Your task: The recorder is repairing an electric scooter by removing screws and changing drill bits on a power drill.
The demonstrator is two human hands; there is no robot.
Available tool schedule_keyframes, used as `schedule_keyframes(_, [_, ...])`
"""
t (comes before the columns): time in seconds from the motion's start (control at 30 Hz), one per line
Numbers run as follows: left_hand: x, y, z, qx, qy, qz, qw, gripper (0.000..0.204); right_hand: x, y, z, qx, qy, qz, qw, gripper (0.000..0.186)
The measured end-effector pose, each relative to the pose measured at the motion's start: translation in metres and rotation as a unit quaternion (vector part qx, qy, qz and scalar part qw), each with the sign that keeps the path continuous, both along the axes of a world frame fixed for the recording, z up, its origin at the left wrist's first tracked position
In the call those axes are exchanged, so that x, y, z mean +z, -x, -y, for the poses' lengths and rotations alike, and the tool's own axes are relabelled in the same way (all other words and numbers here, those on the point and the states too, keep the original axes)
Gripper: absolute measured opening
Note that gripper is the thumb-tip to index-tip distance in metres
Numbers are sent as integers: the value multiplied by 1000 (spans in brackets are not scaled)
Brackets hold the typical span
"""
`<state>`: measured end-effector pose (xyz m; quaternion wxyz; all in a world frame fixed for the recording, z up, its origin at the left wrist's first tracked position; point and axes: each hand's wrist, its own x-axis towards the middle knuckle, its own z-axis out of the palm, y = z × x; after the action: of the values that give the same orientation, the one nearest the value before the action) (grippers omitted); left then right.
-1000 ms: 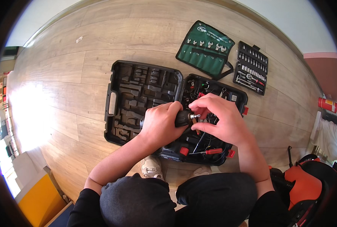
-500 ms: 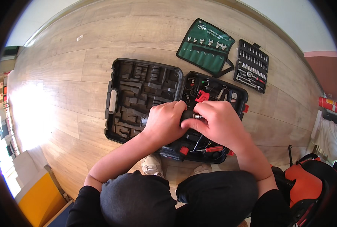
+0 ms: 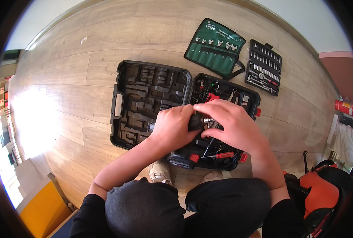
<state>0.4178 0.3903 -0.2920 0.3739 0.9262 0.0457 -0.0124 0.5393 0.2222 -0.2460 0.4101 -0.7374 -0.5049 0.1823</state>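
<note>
My left hand [image 3: 171, 127] is wrapped round a cordless drill, whose black chuck [image 3: 196, 121] points right with a short metal bit [image 3: 208, 120] in it. Below the hand, the drill's black and red battery [image 3: 182, 160] shows at the near edge of the tool case. Around the chuck and bit, my right hand [image 3: 234, 125] has its fingers and thumb spread apart. Whether its fingertips touch the chuck is hard to see. Under my hands lies the opened black tool case [image 3: 156, 68]; a red-handled screwdriver [image 3: 225, 155] rests in its right half. My hands hide the case's middle.
Past the case lie a green wrench roll [image 3: 212, 43] with several wrenches and an opened black socket set [image 3: 263, 65]. An orange and black object [image 3: 318, 188] stands at the lower right. At the lower left is a yellow panel [image 3: 45, 210]. A red cylinder [image 3: 344, 107] stands far right.
My right hand's fingers and thumb have loosened from the chuck and spread, so more of the chuck and bit shows. My left hand keeps its hold on the drill.
</note>
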Motion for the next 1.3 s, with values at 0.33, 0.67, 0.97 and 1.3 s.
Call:
schedule_keyframes(0.33, [-4, 3, -1, -24, -17, -4, 1000, 37, -2, 4, 3, 6, 163, 2, 987, 39])
schedule_keyframes(0.67, [5, -3, -5, -9, 19, -45, 999, 62, -5, 7, -1, -13, 56, -55, 997, 47])
schedule_keyframes(0.97, [4, 1, -4, -25, 34, -30, 999, 78, 7, -3, 5, 35, 241, -3, 970, 42])
schedule_keyframes(1.3, [9, 1, -4, -6, 48, -56, 997, 82, 4, -1, 5, -8, 57, -26, 998, 38])
